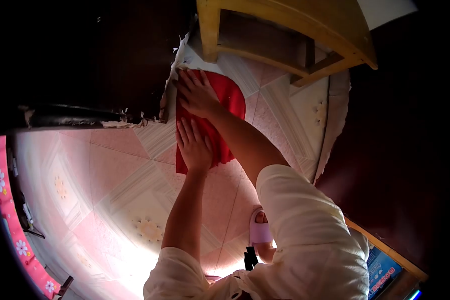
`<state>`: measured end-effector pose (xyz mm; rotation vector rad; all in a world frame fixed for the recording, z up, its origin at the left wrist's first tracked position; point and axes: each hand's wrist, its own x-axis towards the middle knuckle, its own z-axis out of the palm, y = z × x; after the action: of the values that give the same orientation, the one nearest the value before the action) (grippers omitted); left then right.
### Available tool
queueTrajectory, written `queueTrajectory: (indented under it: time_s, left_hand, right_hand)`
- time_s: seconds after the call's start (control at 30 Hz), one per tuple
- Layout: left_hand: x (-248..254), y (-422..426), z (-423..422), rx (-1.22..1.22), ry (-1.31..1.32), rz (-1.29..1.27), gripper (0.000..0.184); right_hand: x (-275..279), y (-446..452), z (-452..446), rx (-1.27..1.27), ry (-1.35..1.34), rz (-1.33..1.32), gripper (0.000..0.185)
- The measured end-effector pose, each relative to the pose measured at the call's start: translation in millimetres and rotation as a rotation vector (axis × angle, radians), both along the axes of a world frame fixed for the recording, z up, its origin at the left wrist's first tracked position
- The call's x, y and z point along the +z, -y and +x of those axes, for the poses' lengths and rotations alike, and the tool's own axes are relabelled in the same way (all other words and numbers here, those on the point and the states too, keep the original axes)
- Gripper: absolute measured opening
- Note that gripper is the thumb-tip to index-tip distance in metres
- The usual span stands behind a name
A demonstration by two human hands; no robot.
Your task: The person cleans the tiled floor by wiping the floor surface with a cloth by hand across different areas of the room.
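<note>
A red cloth (pixel 226 102) with a rounded upper right side and a frayed lower edge appears spread flat over the pale, pink-patterned floor. My left hand (pixel 194 149) lies palm down on its lower left part, fingers apart. Above it, my right hand (pixel 200 95) presses flat near the cloth's upper left edge, its fingers spread too. The hands do not touch each other, and neither grips anything.
A yellow wooden stool or chair (pixel 265 55) stands beyond the cloth. Dark furniture (pixel 135 85) with a chipped edge is at upper left, another dark surface (pixel 385 150) at right. A foot in a pink slipper (pixel 260 233) is below. Pink flowered fabric (pixel 5 200) hangs far left.
</note>
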<state>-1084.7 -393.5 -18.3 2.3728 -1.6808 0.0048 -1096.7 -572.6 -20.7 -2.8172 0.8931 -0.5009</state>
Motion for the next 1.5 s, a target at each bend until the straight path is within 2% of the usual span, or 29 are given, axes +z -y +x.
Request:
queueTrajectory:
  time_s: [0.33, 0.57, 0.87, 1.0, 1.33, 1.5]
  left_hand:
    - [0, 18, 1, -0.037, -0.033, 0.048, 0.065]
    - [7, 19, -15, -0.137, -0.084, 0.065, 0.066]
    - [5, 14, -36, -0.263, -0.126, 0.053, 0.067]
    - [10, 15, -37, -0.24, -0.087, 0.177, 0.068]
    - [8, 16, -38, -0.249, -0.081, 0.124, 0.07]
    - [13, 27, -40, -0.231, -0.13, 0.121, 0.069]
  right_hand:
    - [-4, 24, -17, -0.03, 0.065, 0.0, 0.059]
    - [-1, 22, -60, -0.123, -0.055, 0.05, 0.063]
    - [1, 4, -104, -0.278, -0.086, 0.066, 0.062]
    - [-1, 6, -106, -0.276, -0.092, 0.036, 0.064]
    - [6, 7, -103, -0.307, -0.056, 0.133, 0.072]
    - [7, 21, -98, -0.271, -0.059, 0.064, 0.072]
